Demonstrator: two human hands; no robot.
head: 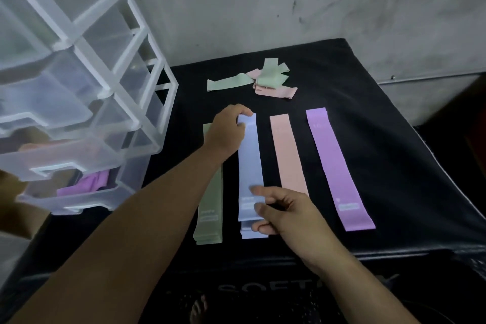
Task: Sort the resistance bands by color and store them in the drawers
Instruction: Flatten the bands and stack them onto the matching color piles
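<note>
Four flat stacks of resistance bands lie side by side on the black table (368, 139): green (210, 208), blue (250, 166), peach (289, 155) and purple (339, 171). My left hand (228, 129) pinches the far end of the top blue band. My right hand (284, 213) grips the near end of the same blue band, thumb on top. A loose heap of green and pink bands (260, 79) lies further back. The clear plastic drawer unit (79, 87) stands at the left, its lower drawers pulled out.
The bottom open drawer holds purple bands (92, 181); the one above shows pink ones (47, 150). A grey wall rises behind the table. The table's front edge drops off below my arms, and a bare foot (197, 310) shows on the floor.
</note>
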